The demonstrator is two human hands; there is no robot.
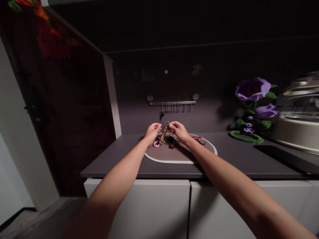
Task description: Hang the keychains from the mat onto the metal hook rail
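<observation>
one hook rail hangs behind the cluttered mat; right fingers pinch a keychain, the grip of left fingers unclear.

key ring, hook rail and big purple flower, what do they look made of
Key ring: metal, probably smooth, from its thin bright line.
Hook rail: likely clear plastic, glossy; it looks see-through with sharp highlights.
Big purple flower: perhaps felt or plush, matte, with soft edges and no shine.

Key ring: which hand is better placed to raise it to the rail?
Probably the right hand: its fingertips pinch the key ring, below the rail. The left hand is near the tag; whether it grips anything is unclear.
</observation>
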